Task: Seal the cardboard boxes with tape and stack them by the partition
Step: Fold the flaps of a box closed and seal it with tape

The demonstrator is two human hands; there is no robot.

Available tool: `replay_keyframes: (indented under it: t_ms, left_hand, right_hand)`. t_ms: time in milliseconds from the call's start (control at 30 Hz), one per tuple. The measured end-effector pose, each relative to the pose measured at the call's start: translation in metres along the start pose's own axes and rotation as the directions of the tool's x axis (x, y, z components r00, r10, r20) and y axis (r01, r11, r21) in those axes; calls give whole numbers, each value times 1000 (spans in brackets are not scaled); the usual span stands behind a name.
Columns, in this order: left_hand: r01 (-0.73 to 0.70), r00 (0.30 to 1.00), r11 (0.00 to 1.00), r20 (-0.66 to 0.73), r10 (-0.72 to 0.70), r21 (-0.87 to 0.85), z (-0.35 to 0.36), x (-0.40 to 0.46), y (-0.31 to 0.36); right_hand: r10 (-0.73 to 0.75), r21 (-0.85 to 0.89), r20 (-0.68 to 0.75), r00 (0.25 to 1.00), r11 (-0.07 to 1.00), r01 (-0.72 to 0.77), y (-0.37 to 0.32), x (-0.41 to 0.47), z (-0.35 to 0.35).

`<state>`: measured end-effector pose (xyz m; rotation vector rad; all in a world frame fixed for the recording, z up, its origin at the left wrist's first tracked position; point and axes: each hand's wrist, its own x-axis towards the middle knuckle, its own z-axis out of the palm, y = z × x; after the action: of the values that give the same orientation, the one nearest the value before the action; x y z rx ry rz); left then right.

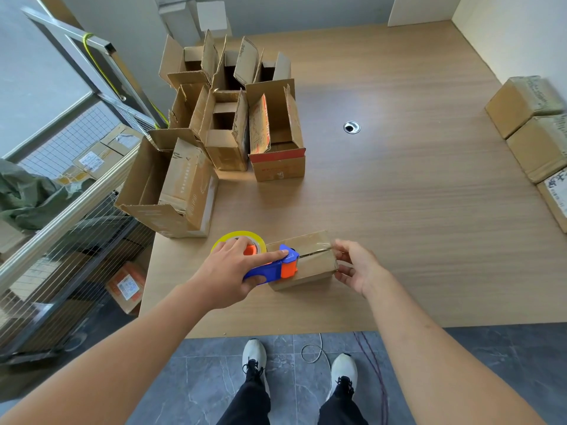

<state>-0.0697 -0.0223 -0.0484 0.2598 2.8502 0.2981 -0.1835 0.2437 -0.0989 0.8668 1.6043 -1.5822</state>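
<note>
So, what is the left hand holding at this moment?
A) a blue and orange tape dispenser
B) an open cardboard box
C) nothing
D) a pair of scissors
A: the left hand grips the blue and orange tape dispenser, set against the end of the small box that the right hand steadies.

Small box (310, 262): brown, flaps shut, taped along seam, near table's front edge.
Open boxes (227, 118): flaps up, clustered far left.
Sealed boxes (534, 130): right edge.

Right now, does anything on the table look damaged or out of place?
Mostly fine. The open boxes at the left have worn, ragged flaps, and the nearest one lies tipped on its side.
</note>
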Motion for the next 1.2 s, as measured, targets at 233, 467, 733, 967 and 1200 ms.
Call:
replay_keyframes:
  t_ms: [233, 467, 733, 967, 1200]
  left_hand:
    - [-1, 1000, 1000, -4, 1, -26, -1, 0, 2]
    - [-2, 1000, 1000, -11, 2, -31, 1, 0, 3]
    - [-19, 1000, 999, -24, 19, -27, 1, -2, 3]
    - [-19, 1000, 999, -24, 18, -37, 2, 0, 0]
    - [-10, 1000, 997, -4, 10, -75, -3, 2, 0]
  right_hand:
    - [-5, 43, -107, 994, 999, 10, 7, 7, 14]
    - [46, 199, -111, 993, 980, -24, 14, 9, 23]
    - [73, 144, -92, 993, 988, -59, 3, 10, 45]
    - [-556, -497, -210, 804, 769, 402, 12, 17, 35]
    - [-716, -741, 280, 640, 262, 618, 29, 21, 39]
